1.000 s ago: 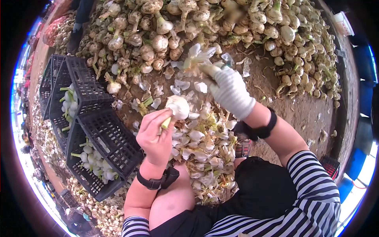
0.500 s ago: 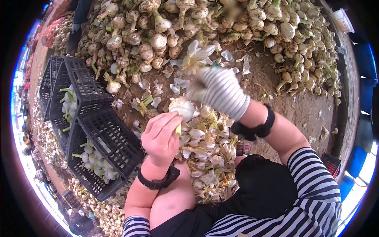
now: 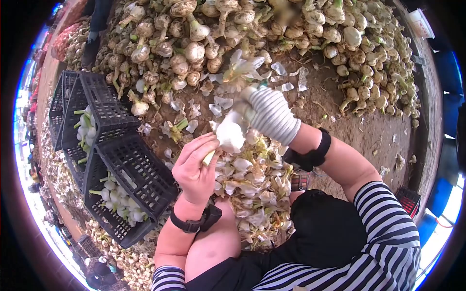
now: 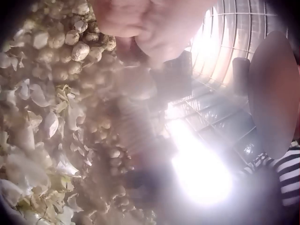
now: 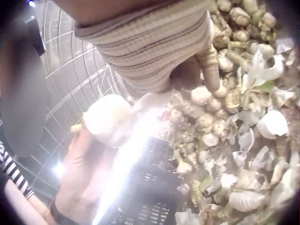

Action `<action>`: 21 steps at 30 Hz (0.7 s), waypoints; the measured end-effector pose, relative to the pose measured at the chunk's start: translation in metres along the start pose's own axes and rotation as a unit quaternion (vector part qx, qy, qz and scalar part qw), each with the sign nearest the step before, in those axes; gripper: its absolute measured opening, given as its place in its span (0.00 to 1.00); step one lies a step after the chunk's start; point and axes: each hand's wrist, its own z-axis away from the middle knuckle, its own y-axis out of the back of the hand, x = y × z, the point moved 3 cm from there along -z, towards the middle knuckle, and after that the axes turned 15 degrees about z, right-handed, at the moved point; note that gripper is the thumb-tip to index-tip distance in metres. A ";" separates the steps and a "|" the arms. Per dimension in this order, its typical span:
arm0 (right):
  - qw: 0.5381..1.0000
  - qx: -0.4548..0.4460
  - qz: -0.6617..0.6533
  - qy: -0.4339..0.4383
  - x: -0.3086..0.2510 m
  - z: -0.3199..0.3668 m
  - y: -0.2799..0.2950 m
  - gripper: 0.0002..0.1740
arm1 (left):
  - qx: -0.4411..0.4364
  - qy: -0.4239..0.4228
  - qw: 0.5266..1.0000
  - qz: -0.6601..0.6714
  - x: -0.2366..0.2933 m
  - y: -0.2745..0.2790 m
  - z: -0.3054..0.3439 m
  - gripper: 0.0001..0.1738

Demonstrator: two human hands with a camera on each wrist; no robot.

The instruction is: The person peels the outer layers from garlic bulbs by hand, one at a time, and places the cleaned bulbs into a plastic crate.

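Note:
A white garlic bulb [image 3: 230,137] is held by its short green stem in my bare left hand [image 3: 196,167]. My right hand [image 3: 272,114], in a striped white glove, is just above and to the right of the bulb, its fingers curled. Between glove and bulb stretches a pale flap of skin [image 5: 154,101], which the curled fingers appear to pinch; the fingertips are partly hidden. The right wrist view also shows the bulb [image 5: 108,117] beside the glove [image 5: 150,51]. In the left wrist view the left hand [image 4: 150,28] is blurred at the top.
Black crates [image 3: 138,167] with trimmed bulbs [image 3: 116,199] stand on the left. Heaps of unpeeled garlic [image 3: 194,51] lie ahead and at the right. Loose skins [image 3: 252,194] are piled below the hands, near the knees.
My right hand has come down and left from the leafy skins to the bulb. The left hand has shifted slightly right, and the bulb now shows a smoother white side.

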 end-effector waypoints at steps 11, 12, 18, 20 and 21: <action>0.997 -0.011 -0.032 0.064 -0.040 0.028 0.039 0.21 | 0.050 -0.001 0.997 -0.063 0.001 0.006 -0.002 0.10; 0.993 0.052 0.004 0.106 -0.041 0.029 0.025 0.19 | 0.016 -0.063 0.991 -0.114 0.005 0.003 -0.003 0.11; 0.984 -0.014 -0.173 -0.050 -0.012 0.011 0.027 0.08 | 0.090 0.093 0.991 0.044 -0.014 0.017 0.007 0.06; 0.983 -0.023 -0.121 -0.134 0.015 0.000 0.028 0.07 | 0.185 0.247 0.917 0.251 -0.027 0.028 0.012 0.11; 0.983 -0.023 -0.123 -0.132 0.020 0.000 0.022 0.07 | 0.202 0.268 0.872 0.355 -0.036 0.033 0.013 0.13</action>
